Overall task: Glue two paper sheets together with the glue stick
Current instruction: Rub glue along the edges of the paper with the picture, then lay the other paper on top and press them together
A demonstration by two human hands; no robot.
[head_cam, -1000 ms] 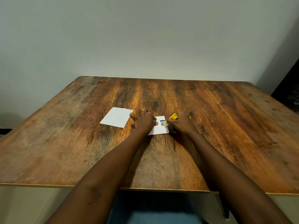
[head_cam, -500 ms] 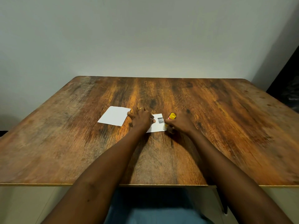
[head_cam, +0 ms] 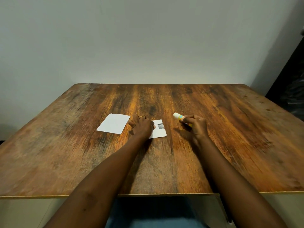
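Brown wood-grain worktop fills our head view, and both sheets lie near its middle. Our left hand rests on the small white sheet with a grey printed patch, covering its left part and pinning it flat. The blank white sheet lies just beside that hand, toward the left edge, apart from the first sheet. Our right hand pinches the yellow glue stick, grip closed round its barrel. The stick's pale end points toward the far edge, clear of the paper on the right-edge side.

We judge the spreading step to be at or near its end, though we cannot tell whether glue covers the sheet. The next move calls for parking the stick and laying the blank sheet squarely on top. Only our own left hand stands between the two sheets. A plain wall rises behind the far edge.
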